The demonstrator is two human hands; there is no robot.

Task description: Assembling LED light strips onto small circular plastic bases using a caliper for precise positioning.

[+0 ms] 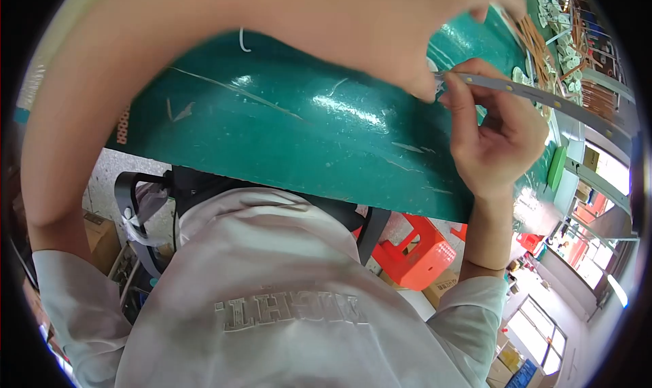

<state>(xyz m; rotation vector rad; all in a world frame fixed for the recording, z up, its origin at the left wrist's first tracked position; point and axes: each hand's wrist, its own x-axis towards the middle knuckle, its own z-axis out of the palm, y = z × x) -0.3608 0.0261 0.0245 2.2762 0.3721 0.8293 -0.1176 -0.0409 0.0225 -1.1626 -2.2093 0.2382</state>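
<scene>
My right hand pinches a narrow pale LED strip with yellow dots, close to its end, between thumb and fingers. From there the strip runs off to the right edge of the view. My left arm reaches across the top, and my left hand is blurred and partly cut off by the edge. Its thumb points down beside the strip's end and a small whitish piece, while the other fingers stretch away to the right. Green table surface shows in the gap between them. Whether the left thumb touches the strip, I cannot tell.
Both hands are over a scuffed green tabletop. Beyond them lie white round pieces and copper-coloured strips. A bright green object is at the right. Below the table edge stand a red stool and a chair's black armrest.
</scene>
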